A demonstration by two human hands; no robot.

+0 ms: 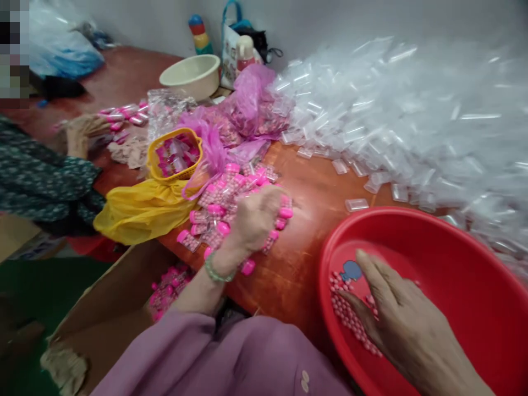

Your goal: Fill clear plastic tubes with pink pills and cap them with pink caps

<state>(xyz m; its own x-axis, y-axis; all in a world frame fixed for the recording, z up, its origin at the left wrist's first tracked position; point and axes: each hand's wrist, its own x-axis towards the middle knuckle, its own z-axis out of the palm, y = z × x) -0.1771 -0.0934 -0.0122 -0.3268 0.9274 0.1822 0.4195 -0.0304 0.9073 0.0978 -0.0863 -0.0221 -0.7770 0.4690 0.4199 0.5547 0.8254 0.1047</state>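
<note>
My left hand (258, 217), with a green bead bracelet (220, 270) at the wrist, is over a pile of small clear bottles (214, 212) with bright pink caps, filled with pink beads. Its fingers are curled and blurred. One pink-capped bottle (285, 206) lies right at the fingertips; whether they grip it is unclear. My right hand (396, 297) reaches into a large red basin (470, 275), thumb and forefinger apart. Loose pink beads (355, 322) lie under and beside the thumb. A small blue shape (351, 270) shows by the forefinger tip, printed or loose I cannot tell.
Empty clear containers (404, 121) are heaped against the wall. A yellow basket (175, 154), yellow bag (144, 212) and pink bags (251, 104) stand left. Below the table edge, a cardboard box (111, 308) holds more bottles. Another person's hand (84, 132) works at far left.
</note>
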